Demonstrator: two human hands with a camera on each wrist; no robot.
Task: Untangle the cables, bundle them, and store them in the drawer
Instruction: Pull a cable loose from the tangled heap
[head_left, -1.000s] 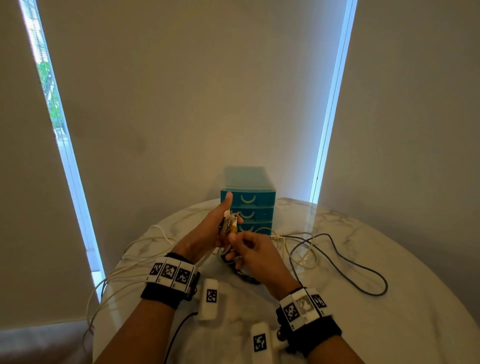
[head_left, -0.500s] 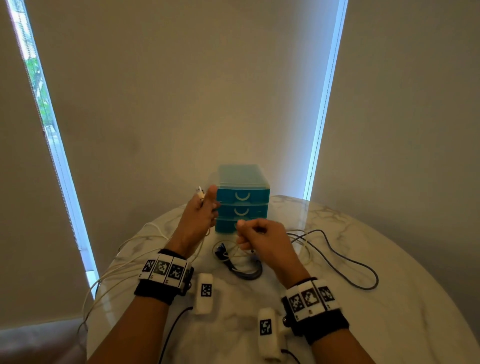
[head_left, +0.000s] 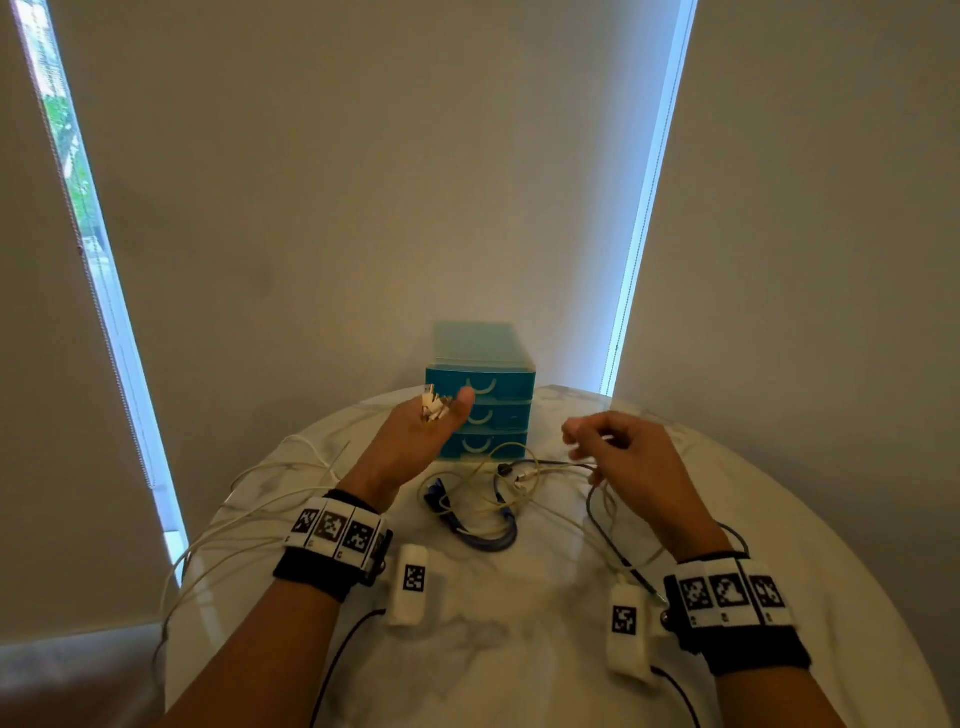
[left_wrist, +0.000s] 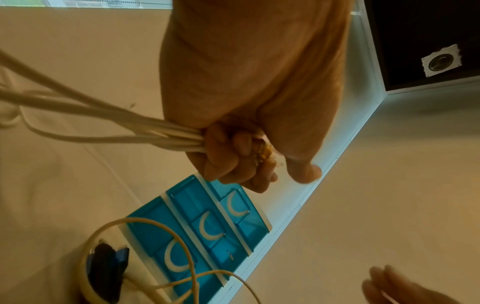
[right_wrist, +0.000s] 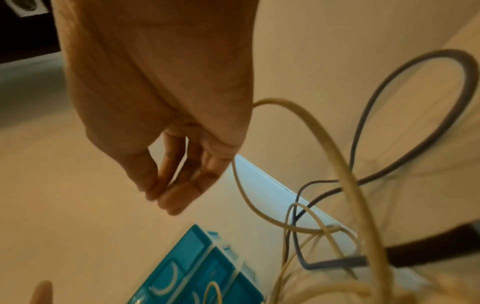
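My left hand is raised in front of the teal drawer unit and grips a bunch of white cables. Their plugs stick up beside the thumb. The strands trail left over the table's edge. My right hand hovers to the right of the unit and pinches a thin cream cable that loops down to the table. Between the hands lies a tangle of cream cables with a coiled dark blue cable. All three drawers are closed.
The round marble table stands against a beige wall, between two bright window slits. A dark grey cable runs past my right wrist on the table's right side. The drawer unit sits at the far edge.
My hands have drawn apart. The left stayed raised with the plugs by the drawers, and the right swung out to the right, drawing a cream cable away from the tangle.
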